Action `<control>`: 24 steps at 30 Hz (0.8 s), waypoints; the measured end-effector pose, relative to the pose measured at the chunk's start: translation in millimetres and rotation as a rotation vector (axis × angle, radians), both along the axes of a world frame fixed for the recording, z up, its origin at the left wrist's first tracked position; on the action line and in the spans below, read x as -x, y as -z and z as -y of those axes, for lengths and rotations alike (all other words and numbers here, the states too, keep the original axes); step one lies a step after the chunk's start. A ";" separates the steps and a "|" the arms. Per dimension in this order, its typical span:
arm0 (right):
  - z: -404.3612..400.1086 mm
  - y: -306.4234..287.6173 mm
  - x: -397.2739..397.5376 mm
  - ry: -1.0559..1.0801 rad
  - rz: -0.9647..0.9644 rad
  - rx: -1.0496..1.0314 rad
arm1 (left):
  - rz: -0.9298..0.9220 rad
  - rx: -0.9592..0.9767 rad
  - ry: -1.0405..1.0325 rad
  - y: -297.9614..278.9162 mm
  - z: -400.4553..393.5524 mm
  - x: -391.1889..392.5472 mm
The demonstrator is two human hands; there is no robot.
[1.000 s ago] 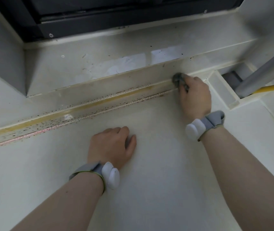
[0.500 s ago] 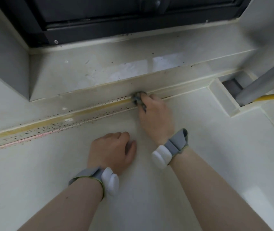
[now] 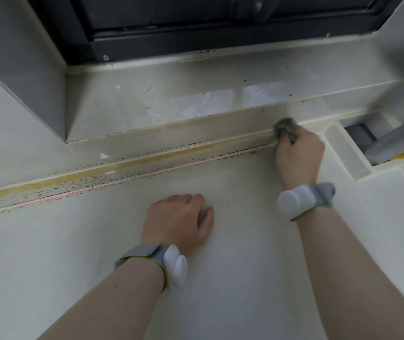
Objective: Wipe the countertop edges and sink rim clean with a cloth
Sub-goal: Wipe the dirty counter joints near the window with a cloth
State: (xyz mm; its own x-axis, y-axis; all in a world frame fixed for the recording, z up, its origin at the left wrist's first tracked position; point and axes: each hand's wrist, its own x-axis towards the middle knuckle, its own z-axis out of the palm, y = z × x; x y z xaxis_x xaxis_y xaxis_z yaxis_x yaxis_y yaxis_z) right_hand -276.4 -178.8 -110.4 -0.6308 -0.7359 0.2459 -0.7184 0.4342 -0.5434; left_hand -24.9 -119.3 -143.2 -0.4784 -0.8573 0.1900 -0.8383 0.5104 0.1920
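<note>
At the back seam of the desk, right hand, fist clenched round grey cloth, swung back rightward vs half a sec ago; left hand flat, fingers curled (bracing). Specks remain, so scrubbing prob. continues.

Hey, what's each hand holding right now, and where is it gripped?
The right hand holds a bunched grey cloth, fingers closed around its near part, the far end pressed against the ledge edge. The left hand holds nothing; it rests on the countertop.

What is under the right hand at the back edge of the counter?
A bunched grey cloth sticks out past the right hand, pressed into the stained seam along the countertop. The rest of the cloth and the seam beneath it are hidden by the hand.
</note>
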 end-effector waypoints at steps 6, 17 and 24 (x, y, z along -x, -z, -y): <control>-19.9 2.4 -105.6 -0.362 0.093 0.021 | 0.015 -0.006 0.000 -1.3 0.3 2.4; -57.7 -8.8 -37.1 0.136 1.485 0.275 | 0.022 0.004 -0.007 -0.7 -0.4 0.3; -51.8 -29.1 -8.4 0.133 1.434 0.501 | 0.002 0.003 -0.008 0.3 -0.3 0.4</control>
State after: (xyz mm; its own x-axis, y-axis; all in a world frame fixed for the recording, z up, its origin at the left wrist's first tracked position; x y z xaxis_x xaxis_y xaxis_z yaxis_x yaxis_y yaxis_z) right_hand -268.0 -127.0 -81.3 -0.5994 -0.6857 -0.4128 0.5548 0.0159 -0.8319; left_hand -25.3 -119.1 -143.5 -0.4720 -0.8606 0.1915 -0.8427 0.5042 0.1889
